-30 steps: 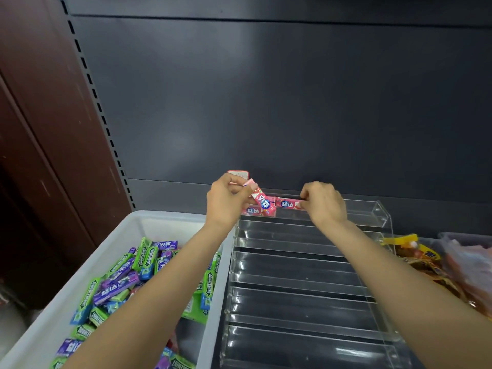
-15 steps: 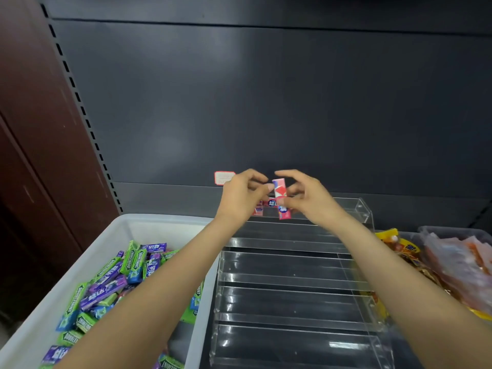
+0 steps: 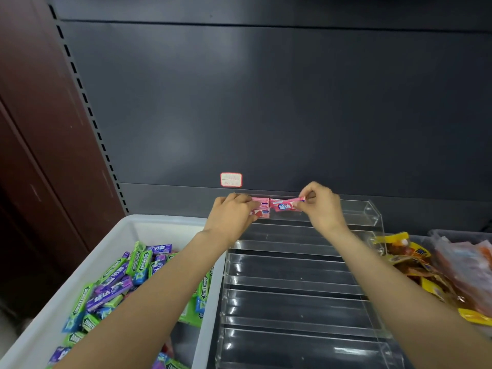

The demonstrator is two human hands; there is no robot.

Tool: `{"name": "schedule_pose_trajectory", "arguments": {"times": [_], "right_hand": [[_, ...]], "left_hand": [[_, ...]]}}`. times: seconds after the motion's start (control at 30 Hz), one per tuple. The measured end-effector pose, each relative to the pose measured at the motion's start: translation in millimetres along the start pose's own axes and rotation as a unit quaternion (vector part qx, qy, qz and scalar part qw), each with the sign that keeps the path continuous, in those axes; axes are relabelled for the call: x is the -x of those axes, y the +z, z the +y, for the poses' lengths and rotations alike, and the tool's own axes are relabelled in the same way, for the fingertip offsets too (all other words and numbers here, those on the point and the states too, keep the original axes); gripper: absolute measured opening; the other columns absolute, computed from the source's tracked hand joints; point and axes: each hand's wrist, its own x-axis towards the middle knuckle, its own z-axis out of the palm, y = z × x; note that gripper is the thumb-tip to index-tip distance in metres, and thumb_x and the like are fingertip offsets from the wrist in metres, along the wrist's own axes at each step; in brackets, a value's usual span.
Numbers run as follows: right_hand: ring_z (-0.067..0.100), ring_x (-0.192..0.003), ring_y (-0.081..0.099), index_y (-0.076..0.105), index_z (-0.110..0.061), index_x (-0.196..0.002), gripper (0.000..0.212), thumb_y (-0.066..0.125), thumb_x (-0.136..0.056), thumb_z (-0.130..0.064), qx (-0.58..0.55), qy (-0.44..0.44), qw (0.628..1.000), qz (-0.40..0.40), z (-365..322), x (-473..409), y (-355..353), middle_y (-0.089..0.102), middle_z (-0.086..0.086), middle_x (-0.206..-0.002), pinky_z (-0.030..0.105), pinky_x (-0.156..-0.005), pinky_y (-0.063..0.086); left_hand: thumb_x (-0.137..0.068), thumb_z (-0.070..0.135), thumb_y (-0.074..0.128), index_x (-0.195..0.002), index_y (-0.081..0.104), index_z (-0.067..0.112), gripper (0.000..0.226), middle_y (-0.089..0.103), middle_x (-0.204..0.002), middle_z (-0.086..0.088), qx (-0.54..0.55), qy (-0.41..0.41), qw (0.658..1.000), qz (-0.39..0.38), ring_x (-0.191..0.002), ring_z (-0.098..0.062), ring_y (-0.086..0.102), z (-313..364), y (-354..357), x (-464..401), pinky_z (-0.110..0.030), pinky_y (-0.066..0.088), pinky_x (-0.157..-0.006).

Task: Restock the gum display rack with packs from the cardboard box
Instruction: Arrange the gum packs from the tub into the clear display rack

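At the back tier of the clear rack [image 3: 371, 213], your right hand [image 3: 323, 206] pinches one pink gum pack [image 3: 286, 205] by its right end. Grip state: thumb and fingertips closed on the pack, other fingers curled. The pack's long axis runs left-right, along the tier, and it extends leftward from your grip, tilted slightly, its free end meeting the packs already placed. Your left hand [image 3: 231, 217] rests its curled fingers on those pink packs [image 3: 262, 209] at the tier's left end; whether it pinches or only steadies them, I cannot tell. Judgement: the right hand is nearer the open slot, so lowering falls to it. The white bin [image 3: 159, 222] of green and purple packs sits at your left, well short of the hands.

Hidden: the pack's seat in the tier, behind glare and knuckles. The lower tiers look unfilled.
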Motion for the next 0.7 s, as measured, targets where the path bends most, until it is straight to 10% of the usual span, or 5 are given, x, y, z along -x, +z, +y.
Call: {"name": "schedule_pose_trajectory", "arguments": {"times": [0.7], "right_hand": [[0.016, -0.087, 0.062, 0.066, -0.019, -0.083, 0.010, 0.075, -0.079, -0.020, 0.127, -0.009, 0.991, -0.044, -10.8, -11.2, 2.9, 0.067, 0.001, -0.095, 0.034, -0.074, 0.053]], "left_hand": [[-0.096, 0.028, 0.050, -0.131, 0.050, 0.023, 0.035, 0.051, -0.133, 0.003, 0.095, -0.026, 0.993, 0.065, -0.121, -0.018, 0.044, -0.8, -2.3, 4.8, -0.033, 0.035, -0.099]]}}
